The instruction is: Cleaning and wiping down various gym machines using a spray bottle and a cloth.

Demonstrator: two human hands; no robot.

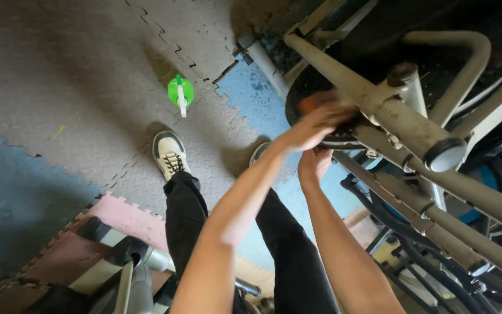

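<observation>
The left hand point(315, 125) presses an orange cloth point(311, 102), fingers curled over it, against the dark wheel point(321, 87) at right. The right hand point(315, 163) sits just beneath; its grip is hidden. Open mat floor point(59, 75) spreads left, with a green bottle point(180, 93) lying there.

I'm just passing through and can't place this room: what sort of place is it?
Probably a home gym or exercise room. The floor is covered in interlocking foam mats, grey, blue and pink. Both hands, left hand and right hand, are on a grey tubular exercise machine with a black wheel. A green bottle stands nearby.
</observation>
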